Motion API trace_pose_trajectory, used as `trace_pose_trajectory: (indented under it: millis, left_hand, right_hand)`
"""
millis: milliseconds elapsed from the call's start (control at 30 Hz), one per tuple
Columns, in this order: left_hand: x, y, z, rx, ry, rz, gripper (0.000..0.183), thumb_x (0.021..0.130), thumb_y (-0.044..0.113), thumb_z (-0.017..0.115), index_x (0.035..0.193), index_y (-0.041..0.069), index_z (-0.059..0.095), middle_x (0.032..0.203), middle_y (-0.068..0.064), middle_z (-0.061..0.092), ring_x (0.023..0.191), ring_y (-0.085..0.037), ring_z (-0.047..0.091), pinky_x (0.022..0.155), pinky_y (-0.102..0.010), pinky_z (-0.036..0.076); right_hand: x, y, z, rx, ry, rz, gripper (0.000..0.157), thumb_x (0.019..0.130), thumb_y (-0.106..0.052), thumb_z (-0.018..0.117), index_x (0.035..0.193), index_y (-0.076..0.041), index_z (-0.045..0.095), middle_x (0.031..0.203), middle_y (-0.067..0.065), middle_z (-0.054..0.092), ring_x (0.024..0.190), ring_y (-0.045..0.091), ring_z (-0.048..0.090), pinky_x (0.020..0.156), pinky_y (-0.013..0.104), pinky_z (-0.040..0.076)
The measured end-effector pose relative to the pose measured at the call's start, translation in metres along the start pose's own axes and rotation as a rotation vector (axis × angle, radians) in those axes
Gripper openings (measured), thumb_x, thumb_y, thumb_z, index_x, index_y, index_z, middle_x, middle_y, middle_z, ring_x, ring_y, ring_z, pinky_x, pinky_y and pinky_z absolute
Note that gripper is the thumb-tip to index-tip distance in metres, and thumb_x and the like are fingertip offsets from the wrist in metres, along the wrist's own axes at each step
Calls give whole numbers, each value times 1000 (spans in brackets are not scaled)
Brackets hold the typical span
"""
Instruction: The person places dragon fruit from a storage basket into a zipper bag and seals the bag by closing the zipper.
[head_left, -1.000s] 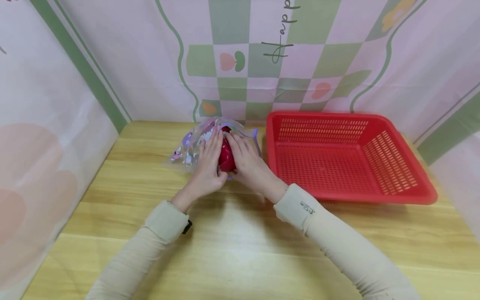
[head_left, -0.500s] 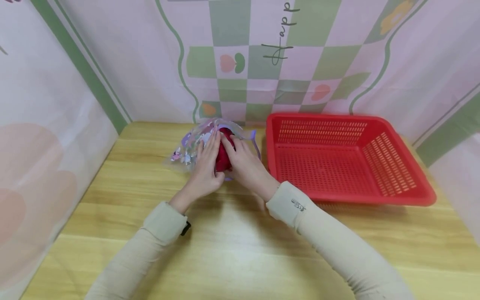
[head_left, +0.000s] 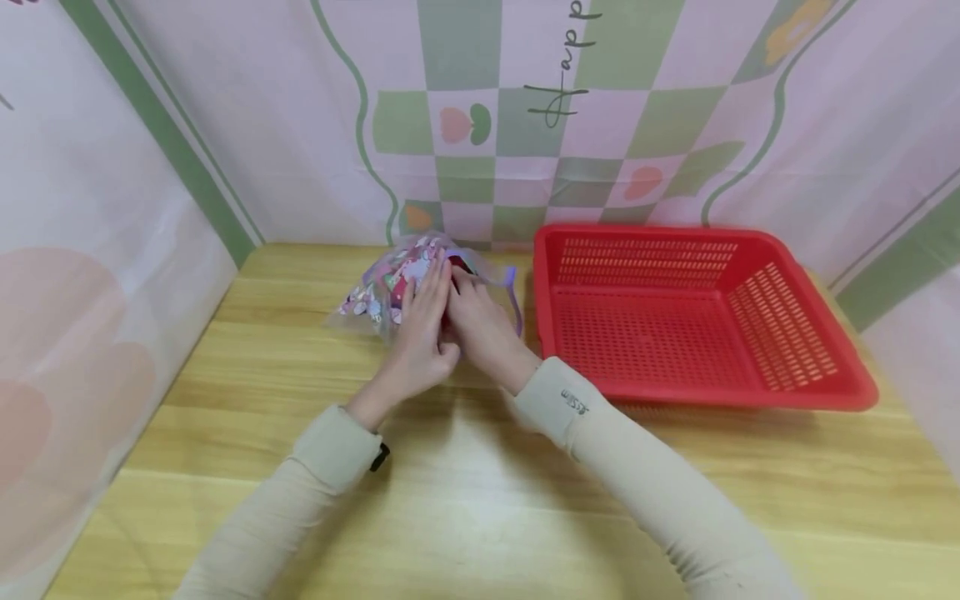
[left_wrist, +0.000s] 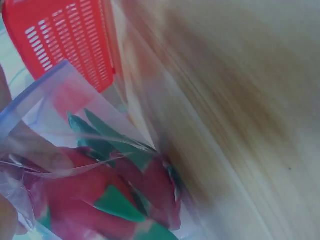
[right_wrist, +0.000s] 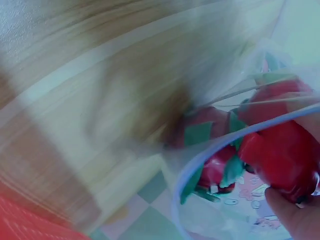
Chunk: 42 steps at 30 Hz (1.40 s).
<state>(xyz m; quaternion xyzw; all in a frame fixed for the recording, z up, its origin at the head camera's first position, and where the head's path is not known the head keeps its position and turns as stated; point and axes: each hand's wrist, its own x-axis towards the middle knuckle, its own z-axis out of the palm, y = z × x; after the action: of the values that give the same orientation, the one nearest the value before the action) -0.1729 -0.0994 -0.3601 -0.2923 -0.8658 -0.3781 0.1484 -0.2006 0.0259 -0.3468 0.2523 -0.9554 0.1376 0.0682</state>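
Note:
A clear plastic bag [head_left: 378,304] with cartoon prints and a purple-edged mouth lies at the back left of the table, in the head view. My left hand [head_left: 420,337] holds it near the mouth, fingers long against its side. My right hand [head_left: 483,333] reaches in at the mouth. In the right wrist view its thumb and fingers grip a shiny red fruit that looks like a pomegranate [right_wrist: 287,160]. Inside the bag is a red dragon fruit [left_wrist: 155,190] with green scales, showing through the plastic in the left wrist view. In the head view my hands hide most of the pomegranate.
A red plastic basket [head_left: 637,396] with slotted walls stands on the wooden table [head_left: 465,517], just right of the bag. Behind rises a patterned curtain [head_left: 465,179], and another part of the cloth hangs along the left side.
My right hand has moved left into the bag's mouth with the pomegranate, now mostly hidden between my hands. More red shows through the bag. The left hand has barely moved.

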Motion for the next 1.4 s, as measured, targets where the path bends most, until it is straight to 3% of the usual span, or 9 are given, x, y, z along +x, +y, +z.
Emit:
trace_pose_trajectory:
  millis: [200,400,667,833,1000,1133,1400]
  left_hand:
    - [0,-4,-1,-35,44,-25,92,67,-4,47,150,-8,8,160,-22,7,150,-34,8,121,-54,-6]
    - [-2,-10,-1,-46,51,-27,92,67,-3,47,150,-8,9,160,-22,8,149,-35,8,121,-55,-5]
    - [-7,-14,1,-58,54,-30,93,66,-4,47,151,-6,7,160,-21,8,149,-35,10,121,-56,-5]
    - [-7,-13,3,-90,30,-37,92,68,-5,46,151,-6,6,160,-21,7,149,-35,8,121,-56,-6]
    - [-5,-13,1,-104,59,-38,94,66,-5,47,151,-5,6,161,-20,8,149,-35,10,121,-56,-6]
    - [-4,-14,-3,-97,75,-41,93,66,-4,48,150,-6,7,160,-22,9,148,-37,13,121,-56,-5]
    - [-4,-15,-5,-79,45,-51,93,68,-3,49,150,-7,7,159,-24,10,148,-37,11,122,-54,-2]
  right_hand:
    - [1,1,4,-32,-20,-52,70,90,-13,63,149,-3,28,152,17,35,133,37,43,95,50,52]
    - [0,2,11,-68,-6,-137,60,90,-9,63,144,-1,38,149,18,39,132,36,44,96,47,52]
    - [-5,1,16,-43,-8,-151,48,93,-2,55,140,-5,47,147,12,44,130,31,48,94,47,53]
    - [-4,0,17,-62,44,-154,47,91,-7,59,137,-5,50,143,10,49,123,30,53,87,45,57]
    - [0,-2,17,-121,78,-170,44,90,-9,61,133,-6,55,141,7,52,123,27,54,84,41,58]
    - [1,-3,14,-116,21,-177,49,91,-10,62,138,-7,50,147,8,46,131,26,48,92,40,55]
    - [-1,0,11,-74,-119,-166,57,94,-9,57,147,-6,36,157,10,30,142,27,36,100,44,50]
